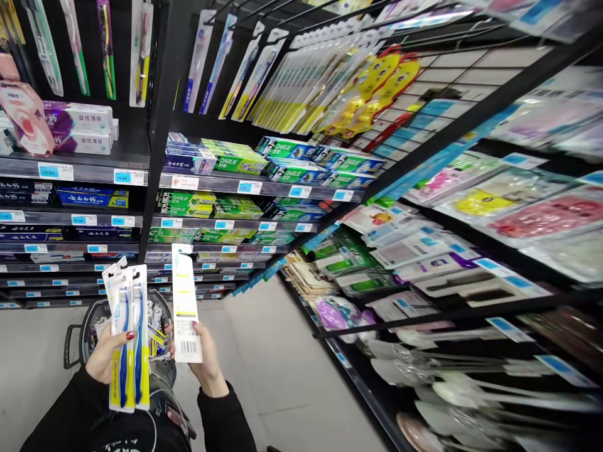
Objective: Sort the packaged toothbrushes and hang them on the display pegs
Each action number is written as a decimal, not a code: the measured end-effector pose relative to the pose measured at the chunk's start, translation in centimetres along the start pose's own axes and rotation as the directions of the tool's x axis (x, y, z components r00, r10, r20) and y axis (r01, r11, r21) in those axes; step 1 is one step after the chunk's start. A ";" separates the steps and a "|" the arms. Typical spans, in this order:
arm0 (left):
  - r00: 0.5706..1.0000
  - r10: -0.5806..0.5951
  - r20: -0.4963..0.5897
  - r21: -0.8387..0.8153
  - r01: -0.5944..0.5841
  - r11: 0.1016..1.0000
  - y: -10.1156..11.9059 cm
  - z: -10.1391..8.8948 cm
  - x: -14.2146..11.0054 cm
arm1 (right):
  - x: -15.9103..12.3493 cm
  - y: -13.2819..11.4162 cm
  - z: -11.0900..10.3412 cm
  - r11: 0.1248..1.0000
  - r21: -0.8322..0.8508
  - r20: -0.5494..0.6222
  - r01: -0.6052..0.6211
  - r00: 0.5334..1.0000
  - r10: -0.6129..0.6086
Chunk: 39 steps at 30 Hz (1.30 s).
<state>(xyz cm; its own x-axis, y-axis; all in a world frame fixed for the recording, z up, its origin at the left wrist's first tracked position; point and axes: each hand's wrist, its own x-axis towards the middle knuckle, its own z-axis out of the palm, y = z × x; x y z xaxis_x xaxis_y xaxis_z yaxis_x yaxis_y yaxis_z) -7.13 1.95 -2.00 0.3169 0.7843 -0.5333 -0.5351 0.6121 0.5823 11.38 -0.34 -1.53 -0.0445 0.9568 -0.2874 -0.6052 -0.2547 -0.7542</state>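
My left hand (104,353) is closed on several packaged toothbrushes (125,370), with blue handles showing through clear fronts and yellow lower cards. In my right hand (208,363) is another toothbrush package (184,295), its white back with a barcode turned toward me. Both hands are held above a dark basket (89,317), which has more small packages inside. The packages partly hide the basket and the fingers behind them.
Shelves ahead carry toothpaste boxes (287,149) with blue price tags. Hanging toothbrushes (282,88) line the rack above. Packaged utensils (452,389) fill the shelves on my right. Grey floor tiles (264,351) lie between.
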 end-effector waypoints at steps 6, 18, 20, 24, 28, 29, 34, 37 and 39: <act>0.999 0.014 -0.030 -0.029 -0.015 0.999 -0.6 -0.2 0.1 | -0.3 1.4 0.0 0.918 -0.391 -0.020 0.061 0.997 -0.074; 0.994 -0.005 0.110 0.070 -0.003 0.998 -0.8 0.5 -0.2 | -1.7 2.5 3.0 0.363 -0.889 0.207 0.280 0.952 -0.227; 0.995 0.001 0.104 0.077 -0.009 0.997 -0.9 0.4 -0.1 | -1.5 2.8 2.7 0.294 -0.908 0.219 0.298 0.937 -0.273; 0.995 0.012 0.096 0.062 -0.018 0.998 -1.4 0.5 0.2 | -1.6 2.8 2.5 0.296 -0.915 0.111 0.275 0.876 -0.469; 0.991 0.106 0.077 0.031 -0.109 0.994 -1.8 0.9 0.3 | -2.1 2.3 3.6 0.307 -0.927 0.059 0.215 0.892 -0.449; 0.990 0.131 0.059 0.037 -0.133 0.990 -1.8 1.0 0.3 | -2.2 2.3 4.0 0.314 -0.930 0.049 0.193 0.909 -0.413; 0.982 0.191 0.011 0.129 -0.191 0.973 -2.0 1.0 0.6 | -2.6 2.8 4.7 0.265 -0.957 0.006 0.120 0.919 -0.395; 0.968 0.245 -0.050 0.179 -0.232 0.956 -2.1 0.5 0.9 | -2.8 3.0 4.4 0.216 -0.969 -0.012 0.124 0.842 -0.539; 0.962 0.262 -0.075 0.185 -0.245 0.952 -1.9 0.1 0.9 | -2.6 2.7 3.9 0.329 -0.931 -0.079 0.159 0.790 -0.607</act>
<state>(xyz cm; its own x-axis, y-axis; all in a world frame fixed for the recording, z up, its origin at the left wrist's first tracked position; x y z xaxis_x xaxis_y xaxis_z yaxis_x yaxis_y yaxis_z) -5.76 1.51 -3.56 0.1057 0.9075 -0.4065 -0.4422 0.4090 0.7982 6.80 -2.94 -0.51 0.3955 0.8998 0.1840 0.5336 -0.0621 -0.8435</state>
